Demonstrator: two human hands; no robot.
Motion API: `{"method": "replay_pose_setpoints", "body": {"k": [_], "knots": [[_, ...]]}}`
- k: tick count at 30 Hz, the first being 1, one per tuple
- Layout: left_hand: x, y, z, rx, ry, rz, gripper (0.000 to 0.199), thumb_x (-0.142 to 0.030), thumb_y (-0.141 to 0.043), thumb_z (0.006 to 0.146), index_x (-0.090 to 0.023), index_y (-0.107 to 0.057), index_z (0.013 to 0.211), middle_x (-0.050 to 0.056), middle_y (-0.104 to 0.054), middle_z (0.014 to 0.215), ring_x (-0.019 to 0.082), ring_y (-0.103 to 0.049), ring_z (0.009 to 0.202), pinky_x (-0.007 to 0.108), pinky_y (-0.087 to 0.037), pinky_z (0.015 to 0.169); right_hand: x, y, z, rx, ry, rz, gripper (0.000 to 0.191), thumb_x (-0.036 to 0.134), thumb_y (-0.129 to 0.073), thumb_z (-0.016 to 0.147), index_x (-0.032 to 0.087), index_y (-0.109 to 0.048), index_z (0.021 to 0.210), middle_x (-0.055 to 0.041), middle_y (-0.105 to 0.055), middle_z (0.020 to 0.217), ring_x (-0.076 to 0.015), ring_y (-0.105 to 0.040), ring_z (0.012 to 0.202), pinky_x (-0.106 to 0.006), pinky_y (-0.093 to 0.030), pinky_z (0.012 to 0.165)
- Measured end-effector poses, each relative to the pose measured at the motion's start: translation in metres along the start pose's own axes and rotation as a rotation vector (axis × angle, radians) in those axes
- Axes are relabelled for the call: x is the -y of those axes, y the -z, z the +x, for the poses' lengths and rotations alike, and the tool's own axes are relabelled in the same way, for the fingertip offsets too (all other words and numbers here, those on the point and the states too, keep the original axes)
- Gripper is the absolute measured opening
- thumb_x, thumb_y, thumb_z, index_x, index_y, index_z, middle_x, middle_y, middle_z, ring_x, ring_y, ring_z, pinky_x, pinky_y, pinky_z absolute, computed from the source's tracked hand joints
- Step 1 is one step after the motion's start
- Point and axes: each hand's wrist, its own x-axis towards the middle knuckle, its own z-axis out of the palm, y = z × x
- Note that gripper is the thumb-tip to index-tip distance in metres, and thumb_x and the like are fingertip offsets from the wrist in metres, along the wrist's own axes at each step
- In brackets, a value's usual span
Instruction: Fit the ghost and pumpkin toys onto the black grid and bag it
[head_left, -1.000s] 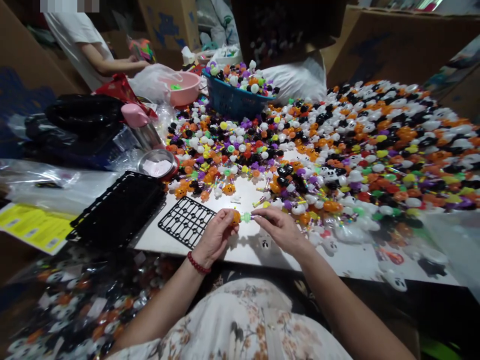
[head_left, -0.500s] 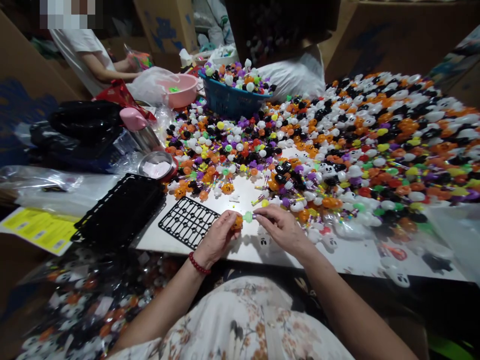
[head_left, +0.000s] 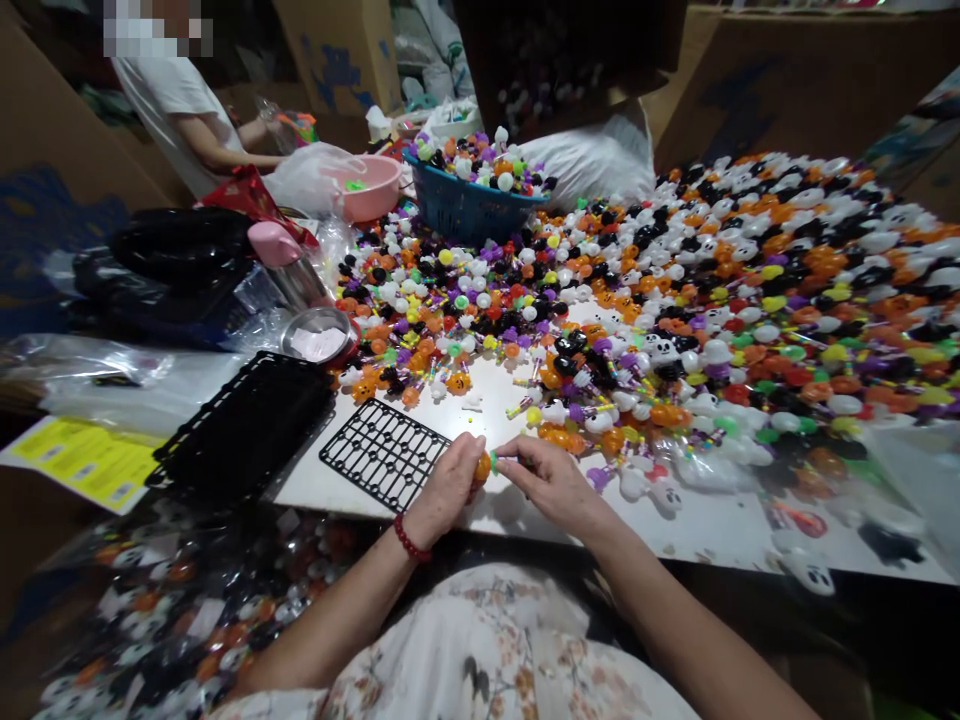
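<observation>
My left hand (head_left: 450,482) is closed round a small orange plastic pumpkin (head_left: 483,468), part of which shows past the thumb. With fingertips pinched together, my right hand (head_left: 544,482) holds a small green plastic piece (head_left: 493,458) against the pumpkin's right side. My fingers cover most of the green piece, so how the two parts meet cannot be made out. Beside my left hand, a black plastic grid tray (head_left: 382,452) lies flat on the white table (head_left: 495,395). A ghost-shaped piece (head_left: 665,497) lies to the right of my right hand.
Heaped toy pieces (head_left: 750,300) spread across the table's back and right. A blue basket (head_left: 476,205) full of pieces and a pink basin (head_left: 379,190) stand behind. Stacked black trays (head_left: 244,425) and a metal bowl (head_left: 319,340) sit left. Another person (head_left: 176,115) works at back left.
My hands have come closer together; the green piece, plainly visible between them before, is now mostly hidden by fingers against the pumpkin. The camera view has shifted slightly.
</observation>
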Motion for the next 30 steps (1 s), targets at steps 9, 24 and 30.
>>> {"method": "replay_pose_setpoints", "body": {"k": [9, 24, 30], "knots": [[-0.006, -0.001, 0.011, -0.025, -0.143, 0.272, 0.049, -0.063, -0.033, 0.094, -0.022, -0.056, 0.082, -0.001, -0.050, 0.066, 0.015, -0.044, 0.059, 0.028, -0.036, 0.059, -0.018, 0.018, 0.005, -0.106, -0.005, 0.008, 0.023, 0.039, -0.055, 0.092, 0.022, -0.071, 0.096, -0.0037, -0.071, 0.091, -0.0189, -0.064, 0.083, -0.031, -0.050, 0.074], [-0.031, 0.050, 0.116, -0.219, -0.570, 1.173, 0.018, -0.027, -0.063, 0.085, -0.017, -0.062, 0.099, 0.012, -0.061, 0.102, 0.029, -0.049, 0.106, 0.045, -0.038, 0.097, 0.000, 0.013, 0.128, -0.034, -0.009, -0.897, 0.031, 0.027, -0.040, 0.099, 0.013, -0.065, 0.110, -0.0154, -0.067, 0.107, -0.0245, -0.061, 0.099, -0.032, -0.045, 0.086], [-0.029, 0.061, 0.053, -0.221, -0.501, 0.807, 0.028, -0.038, -0.057, 0.090, -0.018, -0.058, 0.109, 0.007, -0.061, 0.103, 0.021, -0.056, 0.093, 0.034, -0.045, 0.086, -0.020, -0.031, 0.179, 0.133, -0.120, -0.883, 0.027, 0.029, -0.055, 0.094, 0.008, -0.068, 0.106, -0.0200, -0.067, 0.110, -0.0270, -0.064, 0.103, -0.030, -0.045, 0.084]]}}
